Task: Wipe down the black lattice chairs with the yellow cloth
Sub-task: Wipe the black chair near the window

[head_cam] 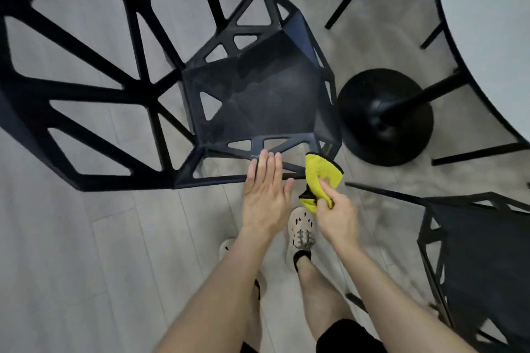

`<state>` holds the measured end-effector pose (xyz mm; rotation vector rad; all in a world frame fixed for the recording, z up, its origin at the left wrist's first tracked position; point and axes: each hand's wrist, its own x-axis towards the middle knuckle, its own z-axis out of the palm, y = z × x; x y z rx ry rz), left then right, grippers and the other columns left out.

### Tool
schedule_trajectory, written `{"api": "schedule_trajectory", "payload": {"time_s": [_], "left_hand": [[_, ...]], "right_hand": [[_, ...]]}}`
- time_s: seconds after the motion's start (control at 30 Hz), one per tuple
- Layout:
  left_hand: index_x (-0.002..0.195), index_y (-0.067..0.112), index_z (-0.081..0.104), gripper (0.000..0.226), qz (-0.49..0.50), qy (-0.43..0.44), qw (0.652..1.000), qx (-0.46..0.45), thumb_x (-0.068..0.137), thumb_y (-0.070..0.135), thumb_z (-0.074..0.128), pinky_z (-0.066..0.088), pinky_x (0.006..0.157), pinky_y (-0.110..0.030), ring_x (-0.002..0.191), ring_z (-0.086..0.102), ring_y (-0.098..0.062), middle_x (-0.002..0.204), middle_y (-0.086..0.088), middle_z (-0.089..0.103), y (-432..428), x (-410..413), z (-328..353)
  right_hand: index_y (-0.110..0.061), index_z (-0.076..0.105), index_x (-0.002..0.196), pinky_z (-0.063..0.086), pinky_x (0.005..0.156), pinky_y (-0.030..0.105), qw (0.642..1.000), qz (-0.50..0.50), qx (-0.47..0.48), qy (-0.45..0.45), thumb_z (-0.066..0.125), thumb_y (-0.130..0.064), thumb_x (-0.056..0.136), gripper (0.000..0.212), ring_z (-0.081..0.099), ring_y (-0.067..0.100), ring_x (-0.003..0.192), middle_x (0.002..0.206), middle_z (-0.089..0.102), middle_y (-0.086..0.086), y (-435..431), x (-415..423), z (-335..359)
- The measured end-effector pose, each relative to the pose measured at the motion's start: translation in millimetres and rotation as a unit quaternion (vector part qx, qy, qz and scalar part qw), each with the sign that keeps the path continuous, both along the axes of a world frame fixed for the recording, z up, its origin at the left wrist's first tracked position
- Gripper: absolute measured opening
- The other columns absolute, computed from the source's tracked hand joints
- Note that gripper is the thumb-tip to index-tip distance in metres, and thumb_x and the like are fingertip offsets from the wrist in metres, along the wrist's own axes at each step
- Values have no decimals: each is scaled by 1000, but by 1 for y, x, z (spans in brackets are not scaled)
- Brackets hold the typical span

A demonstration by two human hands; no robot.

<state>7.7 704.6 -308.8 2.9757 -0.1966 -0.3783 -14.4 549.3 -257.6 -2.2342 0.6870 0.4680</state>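
At the near rim of the black lattice chair (258, 94), in the head view, I have both hands in front of me. My left hand (265, 189) lies flat, fingers straight and together, with the fingertips resting on the rim's lattice bars. It braces the chair and grips nothing. My right hand (337, 218) is just to the right of it, fingers curled round the bunched lower end of the yellow cloth (318, 175).

The cloth's long axis runs up and away from that hand, and its free end reaches the near right corner of the chair. I cannot tell whether it touches the bar there. The seat panel lies beyond both hands, up and to the left of the cloth, so I judge the next wipe has to travel forward and leftward, past the bracing hand.

The right hand is the nearer one to that corner. A second lattice chair (473, 252) stands on the floor (86, 238) to my right, well apart from either hand. The round table's pedestal base (384, 117) sits just beyond the first chair's right side.
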Motion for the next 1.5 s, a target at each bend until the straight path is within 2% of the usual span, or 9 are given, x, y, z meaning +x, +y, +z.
{"api": "schedule_trajectory", "payload": {"time_s": [0.17,0.43,0.57,0.7,0.8,0.9,1.07,1.3,1.5], "left_hand": [[171,2,21,69,17,-37,999,13,117,44,21,6,136,-54,169,1,-26,180,-11,18,76,-1,2],[164,-3,38,72,124,-43,988,86,110,44,32,12,134,-59,167,16,-32,172,-19,38,294,22,18],[139,12,67,71,177,-1,976,-128,72,9,45,30,129,-54,153,45,-34,147,-10,66,282,14,56],[141,39,67,60,275,152,879,-359,81,31,73,47,120,-40,138,60,-7,142,13,70,235,-6,75],[132,39,70,48,326,136,836,-420,86,47,82,56,107,-47,118,71,-11,123,15,75,223,-6,72],[112,31,71,32,377,84,815,-433,89,53,74,60,89,-55,91,73,-20,96,6,74,212,7,78],[99,31,60,16,475,26,748,-463,90,42,67,54,87,-48,88,64,-12,92,5,69,210,44,64],[136,28,52,37,357,8,836,-417,105,25,71,46,99,-22,125,62,-6,132,8,71,222,143,29],[150,23,52,51,349,-70,881,-311,102,18,67,53,110,-47,130,63,-19,141,1,66,214,186,-14]], "right_hand": [[-39,64,143,48,98,34,996,70,28,45,51,-20,87,61,65,34,114,136,69,15,60,-11,5],[-38,67,137,52,92,18,932,176,283,144,60,-13,90,54,67,16,117,131,72,-6,217,2,-23],[-18,71,114,53,77,29,948,58,284,134,71,-29,89,27,68,20,99,101,72,-2,229,45,-21],[-8,71,127,57,96,47,874,-3,442,203,77,-55,81,66,72,33,113,121,75,16,204,84,5],[-1,70,130,55,95,49,832,114,496,221,76,-38,94,51,71,37,111,126,69,30,185,112,31],[-8,75,117,59,91,51,856,223,416,210,79,-6,82,36,74,36,106,115,76,22,184,131,35],[-33,64,106,50,66,29,922,371,73,90,62,-21,84,25,66,12,86,92,69,-11,187,165,34],[-25,70,112,56,87,34,941,326,-7,-84,59,-15,86,29,66,18,100,108,71,-5,169,250,-11],[-21,40,161,29,128,48,830,518,-125,-165,72,-23,98,71,22,26,161,172,30,6,170,303,-84]]}}
